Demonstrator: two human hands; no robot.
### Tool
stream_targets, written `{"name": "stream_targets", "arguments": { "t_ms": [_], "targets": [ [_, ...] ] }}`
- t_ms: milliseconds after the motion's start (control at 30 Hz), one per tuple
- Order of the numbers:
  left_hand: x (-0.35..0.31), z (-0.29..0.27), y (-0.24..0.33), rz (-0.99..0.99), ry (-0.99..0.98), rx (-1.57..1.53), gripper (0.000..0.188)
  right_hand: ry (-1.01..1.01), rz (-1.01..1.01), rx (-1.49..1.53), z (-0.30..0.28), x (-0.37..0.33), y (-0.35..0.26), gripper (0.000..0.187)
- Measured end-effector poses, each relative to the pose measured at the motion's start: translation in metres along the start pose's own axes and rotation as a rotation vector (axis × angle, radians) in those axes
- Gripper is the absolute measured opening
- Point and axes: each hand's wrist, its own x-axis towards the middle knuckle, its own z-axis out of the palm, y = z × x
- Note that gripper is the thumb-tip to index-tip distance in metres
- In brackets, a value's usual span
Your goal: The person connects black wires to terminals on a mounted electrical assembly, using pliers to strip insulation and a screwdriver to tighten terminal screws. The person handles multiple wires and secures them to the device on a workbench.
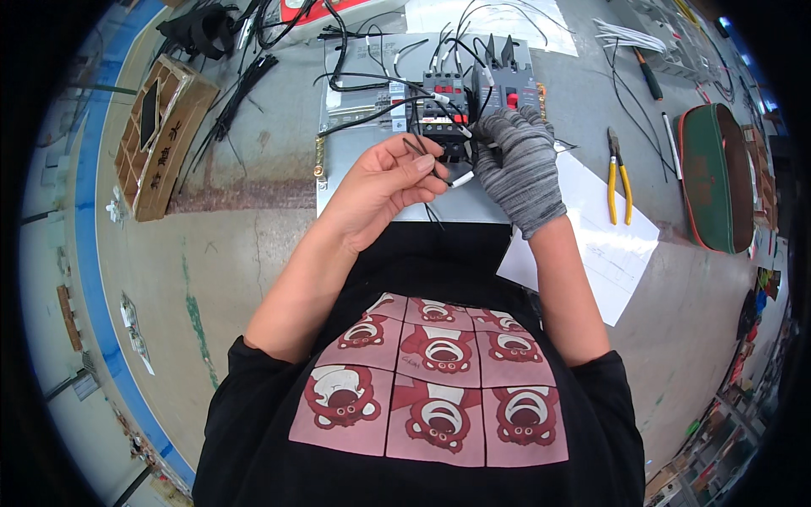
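Observation:
A grey metal mounting plate lies in front of me, carrying a black contactor with red parts and a dark grey circuit breaker with a red switch. Just below the contactor, my bare left hand pinches a thin black wire between thumb and fingers. A white sleeve sits on a wire by its fingertips. In a grey striped knit glove, my right hand has curled fingers against black wires beside the contactor, below the breaker. Its fingertips are partly hidden.
Yellow-handled pliers lie to the right, partly over a white paper sheet. Further right stand a green pouch and a screwdriver. At left are a wooden divided box and a bundle of black cable ties.

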Motion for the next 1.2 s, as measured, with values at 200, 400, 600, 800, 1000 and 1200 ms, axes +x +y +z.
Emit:
{"name": "stream_targets", "arguments": {
  "t_ms": [200, 400, 600, 800, 1000, 1200],
  "targets": [
    [-0.002, -0.003, 0.0, 0.052, 0.058, -0.046, 0.016, 0.03, -0.025, -0.052, -0.007, -0.001, 0.004, 0.017],
    [-0.004, -0.005, 0.003, 0.081, 0.052, -0.073, 0.016, 0.071, -0.035, -0.125, -0.004, -0.002, 0.003, 0.017],
    [-0.008, -0.01, 0.005, 0.118, 0.052, -0.114, 0.015, 0.021, -0.041, -0.19, -0.003, 0.003, 0.0, 0.019],
    [-0.007, -0.008, 0.004, 0.138, 0.057, -0.162, 0.014, -0.009, -0.048, -0.143, -0.006, 0.002, 0.0, 0.019],
    [-0.005, -0.011, 0.004, 0.163, 0.086, -0.191, 0.013, -0.009, -0.061, -0.168, -0.004, 0.001, 0.002, 0.019],
    [-0.002, -0.01, 0.005, 0.173, 0.076, -0.204, 0.015, -0.001, -0.043, -0.142, -0.005, -0.001, 0.003, 0.019]
  ]
}}
